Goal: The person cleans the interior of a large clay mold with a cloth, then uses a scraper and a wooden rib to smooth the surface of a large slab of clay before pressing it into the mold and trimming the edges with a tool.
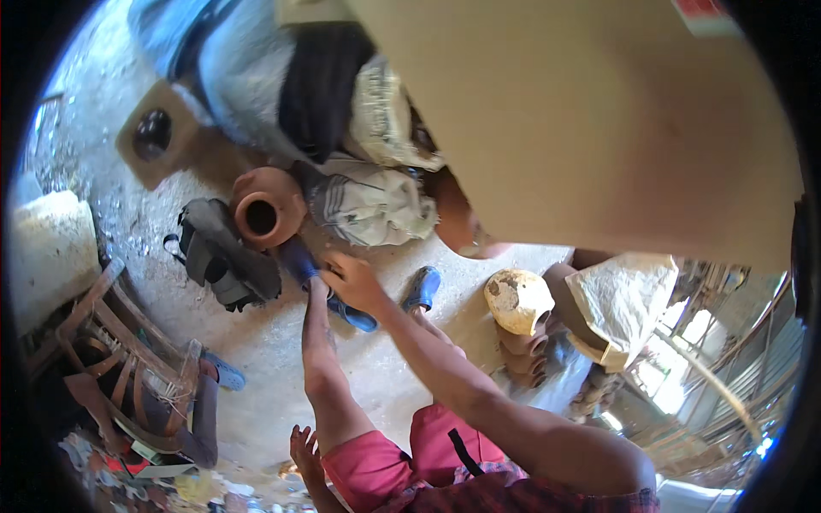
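Observation:
My right hand [355, 284] reaches forward over the floor, its fingers partly stretched and slightly blurred, with nothing visible in them. Close to its fingertips is a dark blue thing [298, 261] by my lower leg; whether it is cloth or footwear I cannot make out. Beyond it a round brown clay pot [268, 205] rests with its dark mouth toward me. A dark grey backpack [224, 256] lies against the pot. Low by my red shorts, my left hand [305, 449] is raised with its fingers apart, holding nothing. Blue clogs [352, 316] are at my feet.
A large tan panel [599, 128] covers the upper right. White sacks [372, 205] lie beyond my feet. Stacked clay pots [523, 355] stand at right under a pale, stained round vessel [519, 301]. A wooden chair [128, 342] and a seated person's leg [203, 419] are at left.

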### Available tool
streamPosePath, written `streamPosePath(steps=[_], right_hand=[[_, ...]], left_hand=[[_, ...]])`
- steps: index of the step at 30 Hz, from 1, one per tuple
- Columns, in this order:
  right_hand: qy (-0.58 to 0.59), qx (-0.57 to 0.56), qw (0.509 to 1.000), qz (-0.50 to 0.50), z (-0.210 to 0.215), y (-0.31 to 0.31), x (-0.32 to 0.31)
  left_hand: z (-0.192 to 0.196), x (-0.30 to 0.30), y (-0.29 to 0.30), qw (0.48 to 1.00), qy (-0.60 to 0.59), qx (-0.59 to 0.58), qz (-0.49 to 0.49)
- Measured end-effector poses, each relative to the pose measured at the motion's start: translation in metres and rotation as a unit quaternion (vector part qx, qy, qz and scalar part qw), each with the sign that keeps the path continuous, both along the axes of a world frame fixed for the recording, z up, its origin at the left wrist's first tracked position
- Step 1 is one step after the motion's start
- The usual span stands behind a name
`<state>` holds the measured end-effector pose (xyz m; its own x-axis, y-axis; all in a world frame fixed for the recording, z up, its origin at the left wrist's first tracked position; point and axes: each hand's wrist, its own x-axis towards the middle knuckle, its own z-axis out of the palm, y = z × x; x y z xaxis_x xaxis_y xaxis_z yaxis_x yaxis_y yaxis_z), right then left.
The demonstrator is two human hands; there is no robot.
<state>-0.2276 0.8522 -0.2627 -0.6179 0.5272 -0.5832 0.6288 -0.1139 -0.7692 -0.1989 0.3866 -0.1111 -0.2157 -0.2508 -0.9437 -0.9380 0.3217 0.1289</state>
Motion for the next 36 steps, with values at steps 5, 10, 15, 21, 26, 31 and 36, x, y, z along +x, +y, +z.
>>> streamPosePath(steps=[5, 10, 15, 21, 26, 31, 36], right_hand=[[-0.299, 0.006, 0.954, -0.009, 0.037, 0.039, 0.362], [-0.477, 0.019, 0.879, -0.01, 0.169, 0.055, 0.596], [-0.516, 0.003, 0.85, -0.108, 0.246, -0.028, 0.749], [-0.45, -0.059, 0.866, -0.21, 0.261, -0.132, 0.756], [-0.378, -0.112, 0.882, -0.257, 0.245, -0.193, 0.722], [-0.321, -0.022, 0.907, -0.271, 0.239, -0.212, 0.689], [-0.317, 0.053, 0.893, -0.315, 0.267, -0.267, 0.694]], left_hand=[[0.015, 0.059, -0.008, 0.992, 0.009, 0.066, -0.105], [0.095, 0.118, 0.007, 0.986, 0.018, -0.05, -0.156], [0.145, 0.136, 0.04, 0.98, 0.009, -0.022, -0.197], [0.147, 0.095, 0.075, 0.97, 0.069, 0.048, -0.226], [0.164, 0.047, 0.169, 0.926, 0.122, 0.142, -0.328], [0.181, 0.038, 0.199, 0.89, 0.14, 0.213, -0.379], [0.163, 0.057, 0.114, 0.884, 0.106, 0.224, -0.396]])
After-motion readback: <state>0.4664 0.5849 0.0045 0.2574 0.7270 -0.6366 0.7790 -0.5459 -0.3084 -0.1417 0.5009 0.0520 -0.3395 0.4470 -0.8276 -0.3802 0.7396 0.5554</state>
